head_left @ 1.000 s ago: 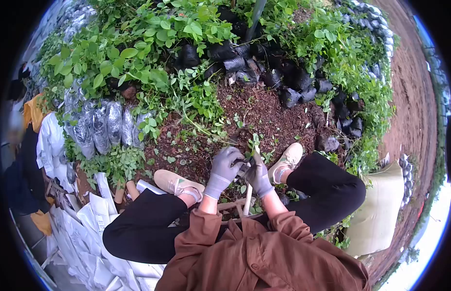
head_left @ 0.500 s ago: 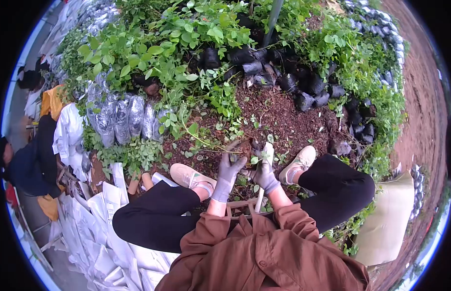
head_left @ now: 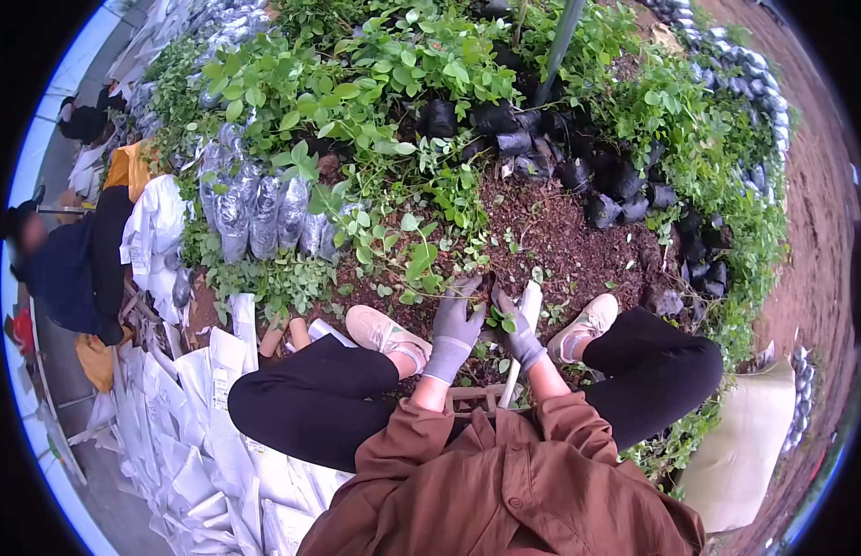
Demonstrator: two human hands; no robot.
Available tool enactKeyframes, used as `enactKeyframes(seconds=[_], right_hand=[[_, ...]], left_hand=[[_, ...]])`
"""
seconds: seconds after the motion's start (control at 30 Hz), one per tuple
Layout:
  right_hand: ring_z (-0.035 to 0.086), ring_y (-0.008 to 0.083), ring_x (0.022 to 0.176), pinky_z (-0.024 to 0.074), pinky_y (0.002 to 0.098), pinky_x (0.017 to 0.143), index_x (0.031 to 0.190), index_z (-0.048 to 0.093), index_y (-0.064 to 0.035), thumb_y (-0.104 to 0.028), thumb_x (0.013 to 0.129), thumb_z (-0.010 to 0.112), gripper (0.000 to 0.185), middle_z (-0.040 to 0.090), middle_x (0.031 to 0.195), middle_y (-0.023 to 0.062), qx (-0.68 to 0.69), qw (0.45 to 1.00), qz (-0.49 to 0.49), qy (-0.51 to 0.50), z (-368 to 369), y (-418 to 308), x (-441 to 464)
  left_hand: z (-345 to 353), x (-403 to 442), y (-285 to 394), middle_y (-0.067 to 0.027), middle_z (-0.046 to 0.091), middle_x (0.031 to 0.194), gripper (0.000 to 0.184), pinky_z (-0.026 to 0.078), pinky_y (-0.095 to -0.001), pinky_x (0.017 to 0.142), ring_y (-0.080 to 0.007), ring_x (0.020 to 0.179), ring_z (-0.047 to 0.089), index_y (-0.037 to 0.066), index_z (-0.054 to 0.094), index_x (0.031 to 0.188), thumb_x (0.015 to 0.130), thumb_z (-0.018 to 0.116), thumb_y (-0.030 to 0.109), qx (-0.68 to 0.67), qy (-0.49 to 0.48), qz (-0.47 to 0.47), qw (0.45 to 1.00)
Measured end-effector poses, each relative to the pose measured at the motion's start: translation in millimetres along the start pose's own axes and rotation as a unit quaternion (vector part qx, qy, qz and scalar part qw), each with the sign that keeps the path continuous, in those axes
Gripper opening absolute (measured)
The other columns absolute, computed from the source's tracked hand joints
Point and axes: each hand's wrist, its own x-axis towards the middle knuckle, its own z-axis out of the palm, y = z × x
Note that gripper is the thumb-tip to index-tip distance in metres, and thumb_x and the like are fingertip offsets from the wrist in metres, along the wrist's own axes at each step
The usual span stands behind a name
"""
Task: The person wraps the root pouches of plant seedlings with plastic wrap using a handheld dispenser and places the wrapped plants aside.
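My left hand (head_left: 457, 320), in a grey glove, is closed around the base of a leafy seedling (head_left: 420, 262), whose stems lean away to the left. Close beside it, my right hand (head_left: 519, 335) wears a similar glove, its fingers curled against the dark root end between the hands. That root end is mostly hidden by the fingers. A few small green leaves show in front of my right palm. A long white strip (head_left: 531, 301) slants alongside and beneath my right hand; whether the fingers grip it cannot be made out.
Black-potted seedlings (head_left: 616, 176) lie heaped beyond the brown soil (head_left: 551, 241). Plastic-wrapped bundles (head_left: 264, 218) stand at the left, above piled white sleeves (head_left: 185, 417). Another person (head_left: 64, 278) sits at far left. A pale board (head_left: 741, 440) lies at the right.
The view has shifted, so the scene sits further right. My left hand has turned slightly and the seedling's leaves have swung nearer; the dark root end is more hidden between my hands.
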Motion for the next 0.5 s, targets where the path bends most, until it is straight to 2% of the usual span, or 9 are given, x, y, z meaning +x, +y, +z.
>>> enactKeyframes(seconds=[0.07, 0.13, 0.23, 0.3, 0.33, 0.43, 0.47, 0.5], right_hand=[[0.046, 0.0227, 0.118, 0.0337, 0.033, 0.101, 0.134, 0.036, -0.0011, -0.03, 0.096, 0.037, 0.048, 0.047, 0.128, 0.0138, -0.159, 0.982, -0.085, 0.047, -2, -7, -5], [0.039, 0.0222, 0.125, 0.025, 0.0317, 0.107, 0.134, 0.035, 0.0011, -0.023, 0.096, 0.038, 0.045, 0.043, 0.133, 0.0146, -0.222, 0.963, -0.128, 0.08, -1, -20, -12], [0.036, 0.02, 0.126, 0.0247, 0.0316, 0.106, 0.134, 0.035, 0.0031, -0.02, 0.091, 0.048, 0.05, 0.041, 0.134, 0.0152, -0.027, 0.995, -0.078, 0.058, 13, -56, -21], [0.038, 0.0206, 0.124, 0.0265, 0.0304, 0.105, 0.132, 0.036, 0.0052, -0.023, 0.088, 0.053, 0.054, 0.044, 0.131, 0.0174, -0.139, 0.984, -0.09, 0.059, 23, -91, -38], [0.042, 0.0191, 0.12, 0.0308, 0.0293, 0.102, 0.13, 0.038, 0.0059, -0.015, 0.085, 0.056, 0.053, 0.045, 0.129, 0.0173, -0.125, 0.986, -0.089, 0.07, 29, -99, -43], [0.047, 0.0172, 0.115, 0.0356, 0.0271, 0.098, 0.129, 0.04, 0.0054, -0.009, 0.085, 0.055, 0.049, 0.048, 0.127, 0.0136, -0.078, 0.995, -0.055, 0.039, 31, -124, -56], [0.051, 0.0152, 0.107, 0.0388, 0.0252, 0.093, 0.129, 0.041, 0.0038, -0.007, 0.085, 0.052, 0.046, 0.055, 0.119, 0.0102, -0.138, 0.977, -0.158, 0.048, 26, -113, -55], [0.053, 0.018, 0.105, 0.0396, 0.0274, 0.093, 0.125, 0.045, 0.0038, -0.012, 0.087, 0.048, 0.041, 0.056, 0.116, 0.0127, -0.165, 0.973, -0.15, 0.058, 29, -119, -60]], left_hand=[[3, -2, -8, -0.0148, 0.053, 0.116, 0.041, 0.04, -0.0371, 0.094, -0.032, 0.11, 0.05, 0.011, 0.055, 0.118, 0.077, 0.06, 0.008, 0.006, -0.003, 0.014, 1.0], [-4, 0, 4, -0.0146, 0.058, 0.111, 0.032, 0.041, -0.0348, 0.094, -0.0297, 0.107, 0.054, 0.007, 0.059, 0.111, 0.079, 0.059, 0.007, -0.044, 0.001, 0.001, 0.999], [-17, 4, 18, -0.0131, 0.06, 0.108, 0.025, 0.042, -0.0314, 0.092, -0.027, 0.103, 0.057, 0.005, 0.062, 0.105, 0.081, 0.061, 0.01, -0.005, 0.01, -0.006, 1.0], [-25, 5, 24, -0.0128, 0.061, 0.107, 0.023, 0.043, -0.0305, 0.091, -0.0262, 0.102, 0.058, 0.005, 0.063, 0.102, 0.08, 0.062, 0.012, 0.02, 0.017, -0.002, 1.0], [-27, 5, 24, -0.0115, 0.061, 0.109, 0.029, 0.043, -0.0305, 0.089, -0.0238, 0.102, 0.058, 0.005, 0.06, 0.107, 0.078, 0.065, 0.01, 0.032, 0.014, 0.01, 0.999], [-26, 7, 32, -0.0099, 0.06, 0.106, 0.047, 0.045, -0.0351, 0.086, -0.0253, 0.1, 0.058, 0.005, 0.052, 0.118, 0.074, 0.068, 0.008, -0.132, 0.091, 0.04, 0.986], [-27, 4, 33, -0.007, 0.059, 0.107, 0.054, 0.048, -0.032, 0.08, -0.018, 0.095, 0.059, 0.002, 0.045, 0.122, 0.074, 0.071, 0.005, -0.164, 0.087, 0.011, 0.982], [-30, 3, 34, -0.0065, 0.058, 0.107, 0.053, 0.049, -0.0304, 0.077, -0.016, 0.092, 0.058, 0.002, 0.045, 0.122, 0.075, 0.07, 0.005, -0.268, 0.034, -0.049, 0.962]])
